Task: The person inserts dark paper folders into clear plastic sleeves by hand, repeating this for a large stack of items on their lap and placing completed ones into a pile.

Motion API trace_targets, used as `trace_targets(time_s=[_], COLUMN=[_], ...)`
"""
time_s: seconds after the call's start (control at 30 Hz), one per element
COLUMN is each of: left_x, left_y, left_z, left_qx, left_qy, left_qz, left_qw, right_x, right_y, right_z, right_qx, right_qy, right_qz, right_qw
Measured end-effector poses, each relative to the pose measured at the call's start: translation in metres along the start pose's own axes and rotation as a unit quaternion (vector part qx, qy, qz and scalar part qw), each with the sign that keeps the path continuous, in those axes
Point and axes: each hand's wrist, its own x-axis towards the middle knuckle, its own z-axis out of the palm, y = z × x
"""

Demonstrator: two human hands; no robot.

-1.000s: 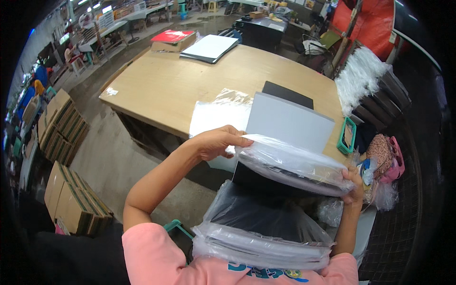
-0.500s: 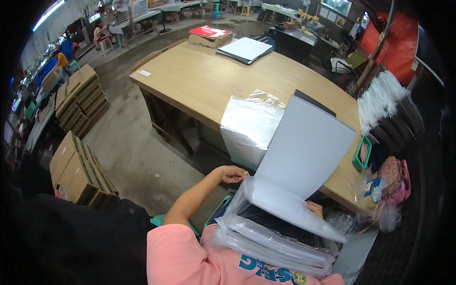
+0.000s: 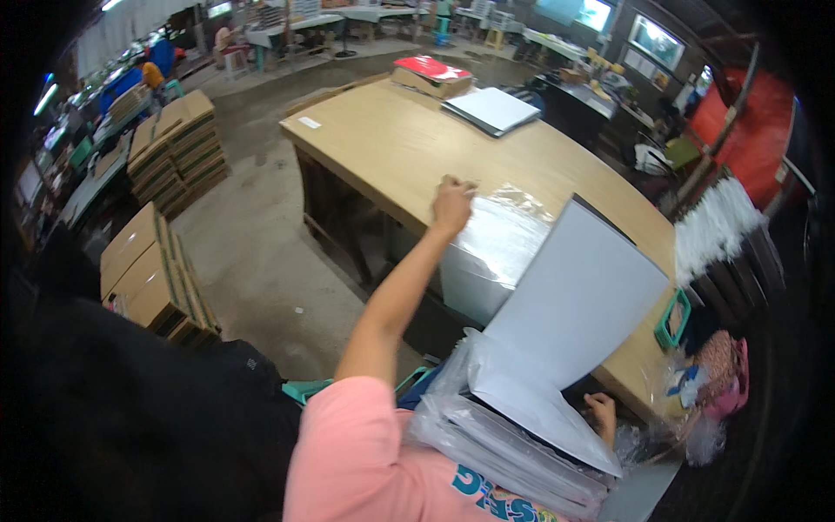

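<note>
My left hand [image 3: 453, 207] reaches out over the near table edge, beside the far left corner of a stack of clear plastic sleeves [image 3: 500, 242]. Its fingers are loosely bent and slightly blurred, with nothing visible in them. A large white sheet [image 3: 578, 296] leans up from my lap against the table, its lower part curving over a pile of plastic-wrapped dark boards [image 3: 513, 448]. A dark panel edge shows behind the sheet's top. My right hand [image 3: 601, 414] is at the sheet's lower right side, fingers apart, holding nothing I can see.
On the wooden table [image 3: 374, 130] lie a white-topped stack [image 3: 493, 109] and a box with a red cover [image 3: 432, 74]. A green basket [image 3: 672, 318] and a pink bag [image 3: 729, 374] sit at the right. Cardboard stacks [image 3: 143, 261] stand on the floor at left.
My left hand has left the clear plastic over the sheet and moved forward to the sleeve stack. My right hand has come away from the sheet's edge. The view has shifted left.
</note>
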Motion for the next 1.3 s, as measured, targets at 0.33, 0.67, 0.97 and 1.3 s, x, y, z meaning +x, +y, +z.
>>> trace_targets(time_s=[0.33, 0.67, 0.97, 1.3], left_x=[0.033, 0.042, 0.029, 0.031], left_y=[0.011, 0.034, -0.004, 0.009], left_z=[0.028, 0.024, 0.026, 0.034], left_qx=[-0.248, -0.499, -0.451, -0.410], left_qy=[-0.095, -0.196, -0.175, -0.194], left_qz=[0.024, -0.069, -0.063, -0.077], left_qw=[0.964, 0.841, 0.873, 0.888], right_x=[-0.105, 0.062, 0.092, 0.075], right_y=[-0.251, -0.405, -0.412, -0.409], right_z=[0.044, 0.205, 0.244, 0.250], right_qx=[-0.153, -0.181, -0.125, -0.322], right_qy=[-0.092, 0.000, 0.091, 0.119], right_qz=[-0.351, -0.599, -0.478, -0.530], right_qw=[0.919, 0.780, 0.865, 0.775])
